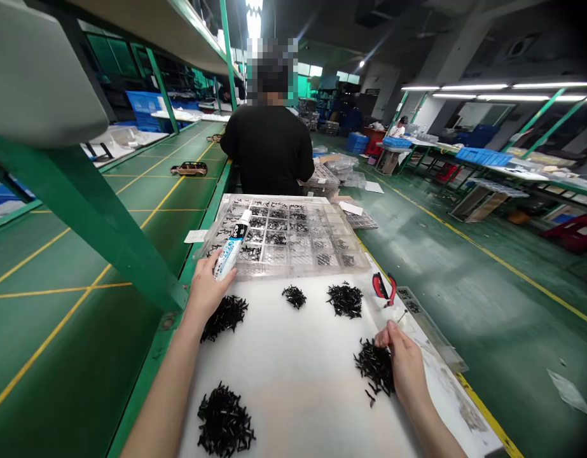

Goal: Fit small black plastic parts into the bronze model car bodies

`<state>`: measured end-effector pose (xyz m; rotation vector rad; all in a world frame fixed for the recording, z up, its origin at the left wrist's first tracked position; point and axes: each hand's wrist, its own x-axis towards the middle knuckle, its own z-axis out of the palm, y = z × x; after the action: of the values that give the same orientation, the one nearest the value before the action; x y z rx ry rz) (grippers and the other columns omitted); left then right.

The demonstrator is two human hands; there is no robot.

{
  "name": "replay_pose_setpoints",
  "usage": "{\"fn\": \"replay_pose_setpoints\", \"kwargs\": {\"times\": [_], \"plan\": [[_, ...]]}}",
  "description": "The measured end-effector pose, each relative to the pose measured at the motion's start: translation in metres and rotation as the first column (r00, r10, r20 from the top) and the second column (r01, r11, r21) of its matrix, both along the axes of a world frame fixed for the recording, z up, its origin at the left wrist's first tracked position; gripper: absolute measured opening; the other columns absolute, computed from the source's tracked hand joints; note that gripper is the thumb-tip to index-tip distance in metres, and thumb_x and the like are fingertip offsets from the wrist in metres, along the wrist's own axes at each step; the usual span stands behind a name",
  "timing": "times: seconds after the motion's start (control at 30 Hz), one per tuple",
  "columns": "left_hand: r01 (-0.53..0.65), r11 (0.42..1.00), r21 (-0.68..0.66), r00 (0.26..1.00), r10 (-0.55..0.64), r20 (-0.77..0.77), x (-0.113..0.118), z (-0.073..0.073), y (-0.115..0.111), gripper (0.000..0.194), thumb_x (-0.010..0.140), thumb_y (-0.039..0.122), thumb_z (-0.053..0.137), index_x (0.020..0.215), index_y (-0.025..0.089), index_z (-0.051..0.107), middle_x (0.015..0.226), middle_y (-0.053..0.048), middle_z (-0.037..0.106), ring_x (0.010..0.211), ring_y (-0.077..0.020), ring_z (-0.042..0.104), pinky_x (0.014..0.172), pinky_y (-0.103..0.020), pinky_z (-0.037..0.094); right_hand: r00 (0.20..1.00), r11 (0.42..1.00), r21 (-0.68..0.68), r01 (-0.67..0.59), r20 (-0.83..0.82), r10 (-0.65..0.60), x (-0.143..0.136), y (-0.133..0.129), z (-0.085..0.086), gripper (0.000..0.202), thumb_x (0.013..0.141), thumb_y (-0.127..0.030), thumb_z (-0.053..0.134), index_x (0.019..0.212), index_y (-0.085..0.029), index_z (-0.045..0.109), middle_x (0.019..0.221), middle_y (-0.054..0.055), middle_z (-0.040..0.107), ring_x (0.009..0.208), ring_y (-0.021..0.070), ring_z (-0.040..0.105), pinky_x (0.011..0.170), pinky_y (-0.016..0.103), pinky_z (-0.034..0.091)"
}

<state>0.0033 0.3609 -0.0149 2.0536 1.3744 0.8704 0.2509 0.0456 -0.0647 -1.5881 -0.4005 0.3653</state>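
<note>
My left hand [211, 283] is wrapped round the lower end of a white tube [233, 247] with a black and blue label, over the near left edge of the clear compartment tray [297, 257]. A pile of small black parts [226, 316] lies beneath that hand. On the right, my right hand [402, 350] has its fingers pinched together beside another black pile [375, 366]; a thin pin-like piece [402, 315] shows just above the fingertips. More black piles lie on the white work surface [293, 356].
Red-handled pliers [385, 289] lie at the right edge, near a small clear tray [429, 327]. A green post [126, 235] stands at left beside the conveyor with toy cars [189, 168]. A person in black [271, 149] is ahead, beyond the tray.
</note>
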Motion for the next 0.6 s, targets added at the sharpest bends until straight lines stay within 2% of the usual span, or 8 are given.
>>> {"fn": "replay_pose_setpoints", "kwargs": {"times": [0.13, 0.23, 0.33, 0.37, 0.43, 0.5, 0.53, 0.6], "plan": [[-0.024, 1.000, 0.014, 0.999, 0.025, -0.024, -0.003, 0.000, -0.001, 0.072, 0.078, 0.050, 0.059, 0.141, 0.016, 0.052, 0.119, -0.014, 0.057, 0.115, -0.0334, 0.058, 0.102, -0.043, 0.048, 0.995, 0.997, -0.031, -0.069, 0.071, 0.071, 0.003, -0.009, 0.005, 0.054, 0.092, -0.066, 0.051, 0.061, -0.023, 0.048, 0.062, 0.003, 0.061, 0.072, 0.0224, 0.058, 0.087, 0.039, 0.044], [-0.052, 0.999, 0.009, 0.997, 0.052, -0.059, -0.005, 0.006, -0.002, 0.071, 0.078, 0.049, 0.058, 0.140, 0.014, 0.053, 0.118, -0.016, 0.057, 0.115, -0.0352, 0.058, 0.102, -0.046, 0.048, 0.975, 0.993, -0.076, -0.086, 0.196, 0.100, 0.006, -0.027, 0.015, 0.048, 0.097, -0.061, 0.045, 0.071, -0.023, 0.057, 0.079, 0.007, 0.069, 0.091, 0.0275, 0.062, 0.101, 0.047, 0.040], [-0.041, 0.999, 0.013, 0.994, 0.042, -0.099, 0.000, 0.017, -0.001, 0.071, 0.079, 0.046, 0.060, 0.141, 0.011, 0.051, 0.122, -0.017, 0.056, 0.117, -0.0359, 0.057, 0.105, -0.047, 0.045, 0.909, 0.960, -0.174, -0.217, 0.322, 0.264, 0.000, -0.046, 0.015, 0.030, 0.085, -0.055, 0.068, 0.089, -0.025, 0.072, 0.110, 0.008, 0.070, 0.118, 0.0336, 0.056, 0.110, 0.053, 0.034], [-0.030, 0.999, 0.019, 0.994, 0.032, -0.109, 0.004, 0.021, 0.000, 0.070, 0.080, 0.045, 0.061, 0.141, 0.011, 0.051, 0.124, -0.017, 0.055, 0.118, -0.0356, 0.056, 0.106, -0.047, 0.044, 0.845, 0.927, -0.238, -0.290, 0.390, 0.365, -0.003, -0.051, 0.011, 0.030, 0.080, -0.051, 0.076, 0.099, -0.028, 0.074, 0.122, 0.007, 0.067, 0.127, 0.0358, 0.050, 0.113, 0.055, 0.030], [0.000, 1.000, 0.030, 0.992, 0.003, -0.128, 0.015, 0.027, 0.002, 0.068, 0.083, 0.041, 0.064, 0.142, 0.012, 0.049, 0.126, -0.016, 0.054, 0.119, -0.0341, 0.056, 0.108, -0.048, 0.043, 0.612, 0.836, -0.422, -0.350, 0.574, 0.545, -0.010, -0.056, -0.002, 0.046, 0.079, -0.042, 0.079, 0.123, -0.032, 0.068, 0.140, 0.006, 0.058, 0.137, 0.0378, 0.041, 0.115, 0.061, 0.028], [0.037, 0.999, 0.034, 0.989, -0.031, -0.146, 0.031, 0.029, 0.000, 0.063, 0.085, 0.036, 0.068, 0.141, 0.014, 0.049, 0.128, -0.015, 0.054, 0.119, -0.0316, 0.056, 0.107, -0.049, 0.044, 0.343, 0.795, -0.554, -0.247, 0.717, 0.607, -0.013, -0.058, -0.016, 0.048, 0.090, -0.031, 0.068, 0.137, -0.030, 0.057, 0.147, 0.008, 0.051, 0.137, 0.0359, 0.040, 0.111, 0.062, 0.035], [0.057, 0.998, 0.033, 0.987, -0.051, -0.155, 0.042, 0.029, -0.003, 0.061, 0.086, 0.034, 0.070, 0.140, 0.014, 0.049, 0.128, -0.014, 0.055, 0.117, -0.0303, 0.057, 0.106, -0.050, 0.045, 0.263, 0.804, -0.566, -0.183, 0.759, 0.595, -0.014, -0.058, -0.022, 0.044, 0.095, -0.026, 0.060, 0.139, -0.027, 0.055, 0.147, 0.010, 0.051, 0.136, 0.0345, 0.041, 0.108, 0.060, 0.040], [0.100, 0.995, 0.027, 0.981, -0.094, -0.172, 0.067, 0.023, -0.010, 0.054, 0.089, 0.031, 0.071, 0.136, 0.015, 0.050, 0.128, -0.013, 0.056, 0.114, -0.0282, 0.059, 0.102, -0.051, 0.048, 0.241, 0.848, -0.517, -0.117, 0.814, 0.529, -0.013, -0.057, -0.028, 0.037, 0.099, -0.020, 0.051, 0.135, -0.023, 0.056, 0.142, 0.012, 0.053, 0.134, 0.0330, 0.042, 0.103, 0.056, 0.046]]}}
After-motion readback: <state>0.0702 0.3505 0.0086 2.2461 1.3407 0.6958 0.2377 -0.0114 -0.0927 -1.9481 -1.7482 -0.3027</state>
